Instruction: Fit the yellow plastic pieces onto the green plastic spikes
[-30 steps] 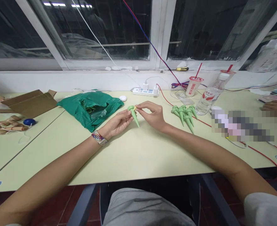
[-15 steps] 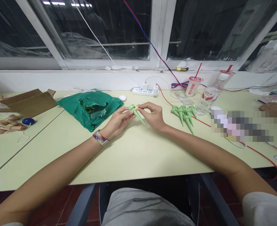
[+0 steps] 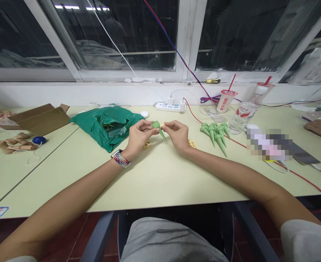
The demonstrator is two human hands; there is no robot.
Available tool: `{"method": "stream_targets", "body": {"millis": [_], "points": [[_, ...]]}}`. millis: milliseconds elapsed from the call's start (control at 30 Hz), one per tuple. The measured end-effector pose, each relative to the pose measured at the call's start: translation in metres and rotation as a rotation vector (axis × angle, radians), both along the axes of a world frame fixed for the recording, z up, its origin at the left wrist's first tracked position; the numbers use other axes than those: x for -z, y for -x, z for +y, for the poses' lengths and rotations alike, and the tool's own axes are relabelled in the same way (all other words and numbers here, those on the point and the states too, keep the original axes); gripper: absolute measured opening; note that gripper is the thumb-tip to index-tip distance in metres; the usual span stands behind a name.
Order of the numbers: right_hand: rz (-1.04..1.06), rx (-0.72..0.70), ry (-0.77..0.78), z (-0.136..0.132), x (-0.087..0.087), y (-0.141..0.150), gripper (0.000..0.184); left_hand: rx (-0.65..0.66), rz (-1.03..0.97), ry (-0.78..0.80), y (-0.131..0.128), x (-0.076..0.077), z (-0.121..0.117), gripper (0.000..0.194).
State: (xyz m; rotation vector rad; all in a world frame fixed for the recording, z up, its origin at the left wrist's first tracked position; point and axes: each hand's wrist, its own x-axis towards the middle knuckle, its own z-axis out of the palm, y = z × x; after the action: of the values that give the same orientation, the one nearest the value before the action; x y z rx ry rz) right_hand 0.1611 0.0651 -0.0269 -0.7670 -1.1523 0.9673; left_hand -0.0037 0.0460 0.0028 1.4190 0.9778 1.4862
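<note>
Between thumb and fingers, my left hand (image 3: 140, 136) grips a green plastic watering spike (image 3: 161, 134) by its wide cup end. The spike's point slants down to the right. My right hand (image 3: 178, 136) pinches a small yellow piece (image 3: 162, 125) against the spike's side, just below the cup; whether it sits in the spike I cannot tell. More small yellow pieces lie on the table, some behind my left hand (image 3: 147, 145) and some by my right wrist (image 3: 192, 143). To the right rests a pile of several green spikes (image 3: 215, 134).
A torn green plastic bag (image 3: 108, 127) lies left of my hands, near a cardboard box (image 3: 43, 122) and wooden toys (image 3: 18, 143). Behind stands a power strip (image 3: 171, 106). On the right are a water bottle (image 3: 243, 112), a cup (image 3: 225, 100), a red cable (image 3: 299, 178) and another person's hand (image 3: 320, 129).
My left hand has turned and risen, with its fingers now over the cup. The spike points more steeply down. Yellow pieces on the table have come into view beneath my hands.
</note>
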Motion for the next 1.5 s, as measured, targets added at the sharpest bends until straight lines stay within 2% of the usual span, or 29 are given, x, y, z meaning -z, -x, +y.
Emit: {"method": "stream_targets", "body": {"millis": [133, 400, 667, 867, 1067, 1233, 1300, 1433, 1500], "points": [[0.008, -0.046, 0.006, 0.0, -0.002, -0.003, 0.039, 0.049, -0.005, 0.017, 0.005, 0.0, 0.003, 0.049], [-0.029, -0.324, 0.067, -0.001, -0.012, -0.011, 0.047, 0.139, -0.122, 0.08, 0.02, -0.001, 0.013, 0.041], [-0.097, -0.344, 0.065, 0.002, -0.014, -0.013, 0.046, 0.222, -0.13, 0.13, 0.018, 0.001, 0.011, 0.039], [-0.084, -0.364, 0.12, 0.0, -0.016, -0.015, 0.051, 0.196, -0.076, 0.162, 0.019, 0.005, 0.012, 0.047], [-0.097, -0.421, 0.163, 0.002, -0.017, -0.02, 0.052, 0.132, 0.01, 0.065, 0.017, 0.009, 0.009, 0.048], [-0.246, -0.509, 0.177, 0.007, -0.028, -0.039, 0.051, 0.236, -0.02, 0.132, 0.013, 0.005, 0.003, 0.048], [-0.37, -0.456, 0.151, 0.009, -0.032, -0.057, 0.045, 0.272, -0.049, 0.161, 0.013, 0.004, 0.002, 0.046], [-0.861, -0.122, -0.022, 0.006, -0.03, -0.102, 0.018, 0.259, -0.103, 0.221, 0.011, 0.003, 0.003, 0.044], [-1.071, -0.034, -0.076, 0.001, -0.024, -0.118, 0.012, 0.259, -0.133, 0.261, 0.01, 0.003, 0.002, 0.045]]}}
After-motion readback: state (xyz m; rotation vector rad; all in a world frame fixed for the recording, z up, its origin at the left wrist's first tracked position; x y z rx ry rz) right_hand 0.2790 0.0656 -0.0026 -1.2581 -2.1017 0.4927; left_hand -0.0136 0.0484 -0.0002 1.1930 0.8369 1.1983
